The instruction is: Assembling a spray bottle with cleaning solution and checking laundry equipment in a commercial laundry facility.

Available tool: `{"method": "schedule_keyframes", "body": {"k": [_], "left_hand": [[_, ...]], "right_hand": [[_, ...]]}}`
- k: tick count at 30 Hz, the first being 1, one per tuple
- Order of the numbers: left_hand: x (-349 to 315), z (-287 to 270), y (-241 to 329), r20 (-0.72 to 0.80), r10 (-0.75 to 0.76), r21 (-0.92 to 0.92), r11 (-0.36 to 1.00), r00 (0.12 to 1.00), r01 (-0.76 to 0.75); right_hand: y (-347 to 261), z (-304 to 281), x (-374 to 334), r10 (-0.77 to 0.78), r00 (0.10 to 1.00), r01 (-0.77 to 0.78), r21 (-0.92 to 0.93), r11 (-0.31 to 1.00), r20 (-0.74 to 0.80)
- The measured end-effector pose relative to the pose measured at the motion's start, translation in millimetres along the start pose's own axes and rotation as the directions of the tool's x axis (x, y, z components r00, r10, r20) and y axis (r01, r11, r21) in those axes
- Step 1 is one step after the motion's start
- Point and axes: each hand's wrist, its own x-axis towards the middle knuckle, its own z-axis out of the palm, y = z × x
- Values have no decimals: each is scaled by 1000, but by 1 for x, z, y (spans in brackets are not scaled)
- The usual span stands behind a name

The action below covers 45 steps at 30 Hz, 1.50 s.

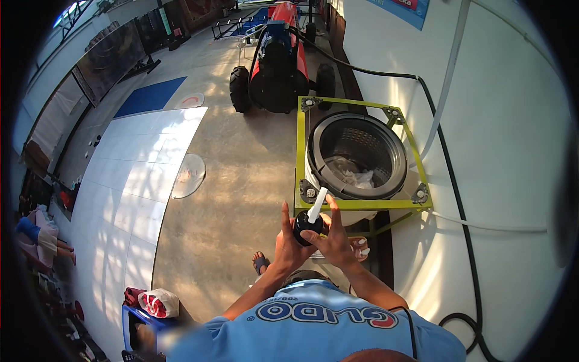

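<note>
Both my hands are raised in front of my body, around a small round black object with a white flat strip standing up from it; its kind is unclear. On its left side my left hand cups it, with the index finger pointing up. My right hand grips it from the right, thumb laid across its near side. Just beyond the hands stands a washing machine tub with a dark rim, inside a yellow-green metal frame. Pale crumpled material lies in the tub's bottom.
Past the frame stands a red and black wheeled machine. A black hose runs along the white wall at right. White panels and a round clear disc lie at left. A blue container is at lower left; a person is at far left.
</note>
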Motion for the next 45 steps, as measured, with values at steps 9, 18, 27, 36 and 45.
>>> {"method": "schedule_keyframes", "body": {"k": [9, 18, 27, 36, 45], "left_hand": [[15, -142, -88, -52, 107, 178, 979, 993, -96], [25, -308, -126, -104, -85, 84, 992, 991, 94], [-209, -366, -341, -59, -989, -837, -26, -137, 547], [-113, -542, -428, 51, -985, -337, -175, -168, 925], [91, -676, -524, 85, -984, -36, -161, -157, 986]], "right_hand": [[50, 156, 112, 99, 994, -96, -58, 994, 42], [91, 248, 208, 212, 967, -251, 375, 892, 142], [136, 215, 310, 248, 962, -227, 169, 959, -116], [145, 236, 452, 168, 968, -140, 151, 979, -188], [149, 265, 630, 98, 983, -114, -103, 988, -154]]}}
